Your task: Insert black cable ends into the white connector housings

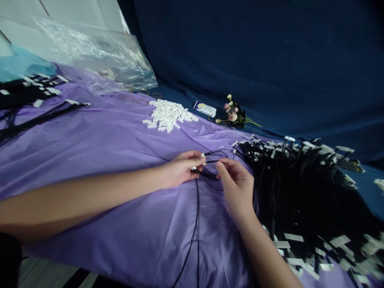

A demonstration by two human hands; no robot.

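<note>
A: What is the left hand (pixel 184 166) doing?

B: Thumb and fingers are pinched together on a small white piece (pixel 203 155) and looped black cords (pixel 208 175). Some strands hang below that hand, over the purple cloth (pixel 126 224).

A: And the right hand (pixel 234 180)?

B: Just beside it, thumb and forefinger nipped together on the same cords, the other fingers curled in.

A: What lies around them?

B: Beyond the left hand, a white heap (pixel 169 114) of small strips. Right of the right hand, a big black bundle (pixel 288 192) with white ends.

A: Any writing?

B: There's a blue-and-white packet (pixel 205 109) beyond both hands, near some flowers (pixel 232 112). It carries print, too small for me to read.
</note>
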